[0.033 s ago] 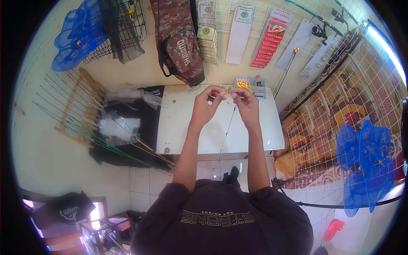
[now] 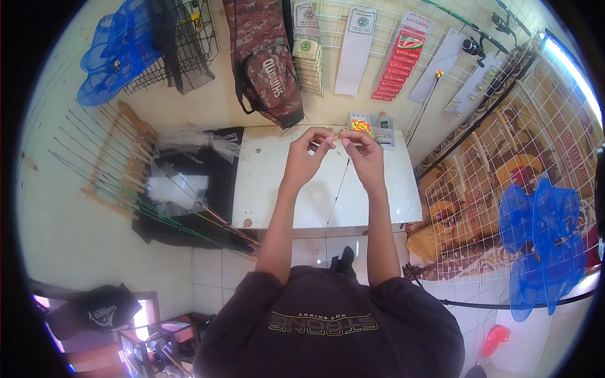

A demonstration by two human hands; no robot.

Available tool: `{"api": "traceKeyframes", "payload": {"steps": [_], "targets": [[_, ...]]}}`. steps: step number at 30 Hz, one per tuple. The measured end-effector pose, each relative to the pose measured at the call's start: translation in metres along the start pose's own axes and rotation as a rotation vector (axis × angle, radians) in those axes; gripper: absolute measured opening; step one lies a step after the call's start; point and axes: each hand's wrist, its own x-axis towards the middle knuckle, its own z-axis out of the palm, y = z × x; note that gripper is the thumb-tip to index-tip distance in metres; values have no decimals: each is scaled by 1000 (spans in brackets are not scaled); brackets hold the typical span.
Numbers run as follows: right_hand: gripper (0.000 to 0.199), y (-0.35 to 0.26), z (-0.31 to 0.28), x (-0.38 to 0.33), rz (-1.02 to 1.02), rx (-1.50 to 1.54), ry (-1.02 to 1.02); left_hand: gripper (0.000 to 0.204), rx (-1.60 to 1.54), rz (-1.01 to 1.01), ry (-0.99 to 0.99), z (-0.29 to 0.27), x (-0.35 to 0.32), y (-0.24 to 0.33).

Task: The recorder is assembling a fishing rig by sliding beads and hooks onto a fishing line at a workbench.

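Note:
Over the far part of the white table (image 2: 296,201), my left hand (image 2: 307,154) and my right hand (image 2: 364,154) come together, fingertips nearly touching. Each one is closed in a pinch, thumb against fingers. Something tiny is between the fingertips, too small to make out. Just below them a thin dark rod (image 2: 339,189) runs across the tabletop toward its front edge. Beyond my right hand sits a divided tray (image 2: 387,140) with small red and yellow pieces (image 2: 360,125) in one compartment.
Fishing rods (image 2: 170,217) stand in a wooden rack (image 2: 135,167) at the left, beside black cloth with clear plastic bags. A camouflage rod bag (image 2: 268,69) hangs on the far wall. Blue nets (image 2: 542,239) hang from a white wire grid (image 2: 466,208) on the right.

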Motion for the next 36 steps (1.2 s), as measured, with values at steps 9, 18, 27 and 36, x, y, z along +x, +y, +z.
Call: {"api": "traceKeyframes", "payload": {"steps": [9, 18, 27, 36], "targets": [[20, -17, 9, 4, -193, -210, -17, 14, 92, -7, -17, -5, 5, 7], [10, -9, 6, 5, -144, -130, 123, 12, 197, 27, 95, -8, 3, 14], [15, -10, 4, 2, -55, 117, 61, 10, 129, -1, 41, -6, 4, 10], [25, -15, -1, 2, 43, 241, 154, 9, 77, -8, 32, -1, 2, 8]]}}
